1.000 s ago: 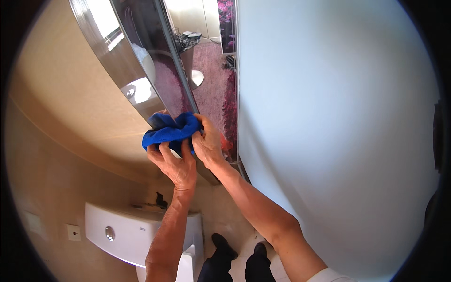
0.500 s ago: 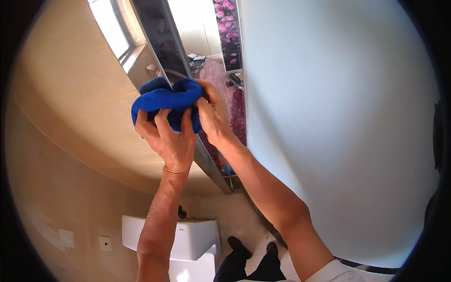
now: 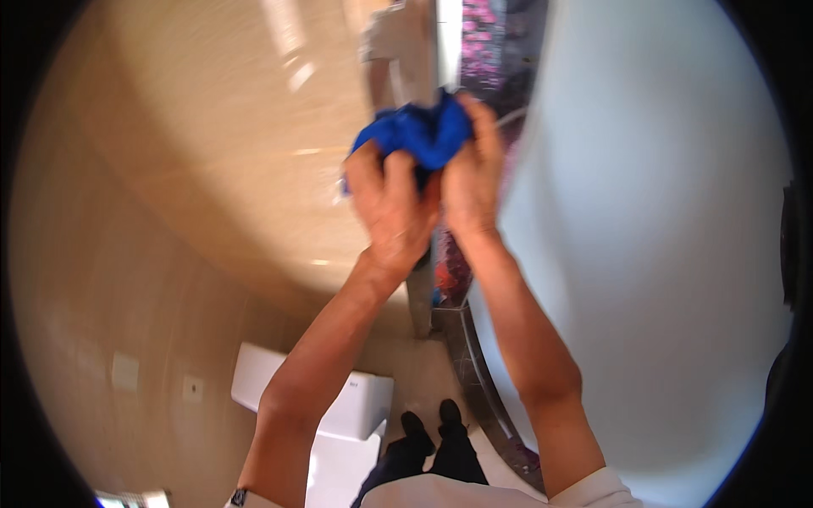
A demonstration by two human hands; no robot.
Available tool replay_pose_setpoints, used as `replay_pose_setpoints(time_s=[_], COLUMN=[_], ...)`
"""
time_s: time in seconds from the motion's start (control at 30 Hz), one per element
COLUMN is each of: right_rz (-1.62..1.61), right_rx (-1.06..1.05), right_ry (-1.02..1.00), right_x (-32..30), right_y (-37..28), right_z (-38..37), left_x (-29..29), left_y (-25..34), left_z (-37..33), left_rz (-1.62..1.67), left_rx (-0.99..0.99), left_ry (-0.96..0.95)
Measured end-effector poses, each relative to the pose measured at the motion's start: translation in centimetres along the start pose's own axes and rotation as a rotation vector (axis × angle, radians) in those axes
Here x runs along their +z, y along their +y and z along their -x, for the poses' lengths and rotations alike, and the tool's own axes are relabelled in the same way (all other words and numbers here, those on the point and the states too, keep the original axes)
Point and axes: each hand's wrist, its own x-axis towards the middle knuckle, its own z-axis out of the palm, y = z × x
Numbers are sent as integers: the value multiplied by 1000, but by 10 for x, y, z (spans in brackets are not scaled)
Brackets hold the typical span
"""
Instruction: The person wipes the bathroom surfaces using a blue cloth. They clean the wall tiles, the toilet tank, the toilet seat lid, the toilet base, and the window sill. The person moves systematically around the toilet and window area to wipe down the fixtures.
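A bunched-up blue cloth (image 3: 415, 134) is in both my hands at the upper middle of the view, close to a narrow upright mirrored strip (image 3: 413, 59). My left hand (image 3: 394, 199) grips the cloth from its lower left, the fingers bent into the folds. On the cloth's right side my right hand (image 3: 472, 182) is closed round it, thumb side toward the middle. Motion blurs the cloth's edges slightly. Whether the cloth touches the strip I cannot tell.
A glossy beige tiled wall (image 3: 229, 144) fills the left. A large pale curved panel (image 3: 660, 254) stands at the right. Lower left is a white toilet tank (image 3: 364, 406), and a dark curved rail (image 3: 483, 389) runs along the floor beside my feet (image 3: 432, 415).
The view has swung round to the left, so the beige wall takes up more of it. Both hands keep hold of the cloth and have come higher and further right in the view.
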Motion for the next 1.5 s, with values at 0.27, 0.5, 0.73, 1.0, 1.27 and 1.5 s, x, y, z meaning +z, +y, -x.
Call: replay_pose_setpoints(time_s=[0.27,0.5,0.73,1.0,1.27,1.5], right_rz=[96,319,740,771,898,1038], right_rx=[-406,-827,-1200,-1125,-1167,-952], right_ry=[4,32,-381,-740,-746,-1183], right_x=[31,58,46,74,108,39], right_y=[-90,-99,-34,-33,-34,36], right_z=[-68,-28,14,30,35,101], left_x=[-6,-14,-49,-87,-101,-95], left_y=[15,-5,-41,-65,-92,-72], left_z=[-130,-115,-20,-3,-1,135], left_rz=[69,22,-79,-58,-104,28], left_rx=[166,103,-240,-480,-450,-1013], left_ry=[309,331,107,112,189,-135])
